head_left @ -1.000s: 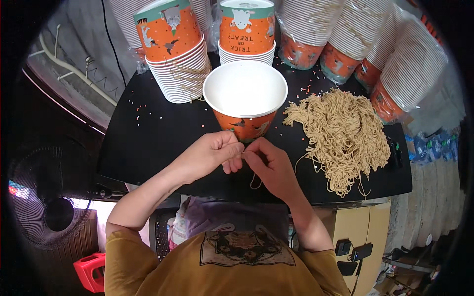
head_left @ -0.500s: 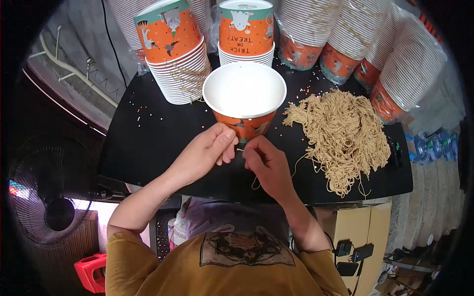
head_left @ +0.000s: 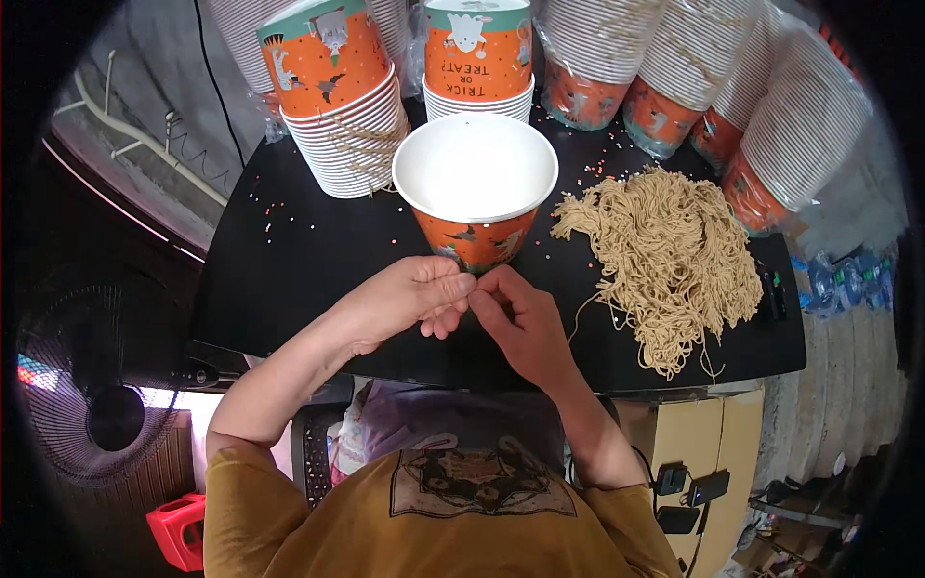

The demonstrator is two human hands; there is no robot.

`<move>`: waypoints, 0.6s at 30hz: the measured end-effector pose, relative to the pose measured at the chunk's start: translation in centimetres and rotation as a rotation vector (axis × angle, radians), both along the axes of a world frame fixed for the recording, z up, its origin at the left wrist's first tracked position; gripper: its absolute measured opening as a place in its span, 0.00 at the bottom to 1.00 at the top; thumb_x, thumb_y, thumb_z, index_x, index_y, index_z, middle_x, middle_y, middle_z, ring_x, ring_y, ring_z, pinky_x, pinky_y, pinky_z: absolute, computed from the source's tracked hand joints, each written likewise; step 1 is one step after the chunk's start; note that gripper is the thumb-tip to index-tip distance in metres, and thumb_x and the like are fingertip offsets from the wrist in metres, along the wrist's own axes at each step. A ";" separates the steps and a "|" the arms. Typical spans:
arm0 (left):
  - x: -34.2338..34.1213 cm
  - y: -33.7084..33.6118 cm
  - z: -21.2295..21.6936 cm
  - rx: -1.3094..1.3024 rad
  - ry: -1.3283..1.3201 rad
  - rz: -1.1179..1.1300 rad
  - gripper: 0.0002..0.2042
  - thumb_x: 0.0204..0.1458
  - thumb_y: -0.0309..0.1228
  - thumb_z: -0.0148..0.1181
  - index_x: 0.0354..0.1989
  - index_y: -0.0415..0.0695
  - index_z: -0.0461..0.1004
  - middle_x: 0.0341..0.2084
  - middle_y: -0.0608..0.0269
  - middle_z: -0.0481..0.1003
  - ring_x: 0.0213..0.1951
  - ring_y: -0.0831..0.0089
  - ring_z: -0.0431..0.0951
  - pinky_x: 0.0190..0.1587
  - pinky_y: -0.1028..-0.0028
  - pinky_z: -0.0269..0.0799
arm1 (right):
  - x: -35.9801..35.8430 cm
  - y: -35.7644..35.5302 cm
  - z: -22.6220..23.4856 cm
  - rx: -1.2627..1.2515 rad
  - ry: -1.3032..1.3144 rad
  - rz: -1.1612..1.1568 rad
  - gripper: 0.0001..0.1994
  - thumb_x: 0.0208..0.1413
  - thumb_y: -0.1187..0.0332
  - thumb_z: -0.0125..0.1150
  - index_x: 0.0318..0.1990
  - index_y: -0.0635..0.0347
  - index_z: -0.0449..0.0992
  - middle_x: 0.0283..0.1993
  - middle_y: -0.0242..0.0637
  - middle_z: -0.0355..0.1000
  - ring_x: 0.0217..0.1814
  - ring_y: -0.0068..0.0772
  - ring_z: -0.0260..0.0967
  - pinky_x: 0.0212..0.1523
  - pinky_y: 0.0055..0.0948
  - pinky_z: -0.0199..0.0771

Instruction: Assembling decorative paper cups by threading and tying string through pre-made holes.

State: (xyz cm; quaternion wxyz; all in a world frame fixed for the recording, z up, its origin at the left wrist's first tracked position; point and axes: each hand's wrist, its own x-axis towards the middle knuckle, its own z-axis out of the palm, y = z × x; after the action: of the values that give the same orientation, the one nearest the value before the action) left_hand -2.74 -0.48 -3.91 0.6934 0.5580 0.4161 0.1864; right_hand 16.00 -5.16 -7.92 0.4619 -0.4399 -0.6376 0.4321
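Before me an orange paper bucket (head_left: pixel 479 241) with a white inside stands upright on the black table (head_left: pixel 279 289). My left hand (head_left: pixel 434 294) and my right hand (head_left: pixel 515 313) meet just in front of its base, thumbs and fingers pinched together tip to tip. Between them is a thin beige cord, now mostly hidden by the fingers. To the right lies a loose heap of beige cord (head_left: pixel 674 265), one strand trailing from its left side toward my right hand.
Behind the bucket stand upside-down stacks of orange buckets (head_left: pixel 332 67), some with cord handles. More stacks in clear plastic (head_left: pixel 809 135) line the back right. Small coloured beads are scattered over the tabletop. A black fan (head_left: pixel 111 414) and a red plastic stool (head_left: pixel 178 530) are at left.
My hands have come together, the left moving right until the fingertips touch. The bit of cord seen between them and the loop below my right hand no longer show.
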 end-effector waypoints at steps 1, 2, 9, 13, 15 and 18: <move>0.0 0.0 0.1 -0.002 -0.011 -0.008 0.16 0.62 0.44 0.54 0.30 0.43 0.71 0.20 0.67 0.73 0.23 0.80 0.73 0.25 0.81 0.66 | 0.0 0.0 0.0 -0.012 0.029 0.003 0.06 0.62 0.70 0.55 0.36 0.62 0.69 0.24 0.34 0.69 0.25 0.17 0.63 0.26 0.24 0.64; -0.1 0.0 0.4 -0.002 -0.021 -0.015 0.15 0.61 0.43 0.55 0.30 0.43 0.71 0.21 0.67 0.73 0.24 0.80 0.73 0.26 0.81 0.66 | 0.1 0.0 -0.1 -0.022 0.059 0.007 0.06 0.63 0.69 0.55 0.37 0.62 0.69 0.24 0.33 0.68 0.25 0.15 0.62 0.26 0.23 0.63; 0.2 0.0 1.8 0.068 -0.053 -0.003 0.11 0.61 0.35 0.57 0.31 0.42 0.69 0.25 0.65 0.76 0.27 0.79 0.75 0.31 0.80 0.70 | 0.5 0.1 0.8 0.019 0.049 -0.042 0.07 0.63 0.68 0.55 0.38 0.63 0.70 0.23 0.32 0.69 0.26 0.14 0.61 0.27 0.21 0.63; 0.6 -0.4 2.2 0.511 0.142 -0.023 0.09 0.60 0.31 0.56 0.32 0.40 0.67 0.27 0.62 0.76 0.29 0.75 0.76 0.33 0.75 0.71 | 0.3 0.2 1.2 0.037 0.070 -0.109 0.07 0.62 0.68 0.56 0.37 0.63 0.71 0.22 0.31 0.68 0.26 0.12 0.61 0.27 0.20 0.63; 0.8 -0.6 3.1 0.846 0.325 -0.087 0.07 0.59 0.29 0.56 0.33 0.39 0.67 0.28 0.60 0.75 0.31 0.69 0.76 0.35 0.71 0.71 | 0.3 0.3 1.2 -0.001 0.115 -0.131 0.06 0.61 0.69 0.57 0.36 0.63 0.72 0.22 0.28 0.68 0.25 0.11 0.61 0.27 0.19 0.62; 0.7 -0.3 2.7 1.270 0.351 -0.134 0.05 0.55 0.25 0.57 0.34 0.40 0.68 0.29 0.56 0.71 0.33 0.61 0.75 0.38 0.67 0.70 | 0.3 0.3 1.4 -0.081 0.195 -0.148 0.05 0.60 0.70 0.59 0.35 0.62 0.73 0.22 0.25 0.67 0.25 0.09 0.59 0.27 0.17 0.61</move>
State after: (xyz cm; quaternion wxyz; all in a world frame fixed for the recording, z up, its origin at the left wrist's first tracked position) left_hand -2.04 -0.81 -1.16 0.1618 0.9051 0.2965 0.2584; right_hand 16.25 -4.87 -6.51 0.5342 -0.4597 -0.5376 0.4629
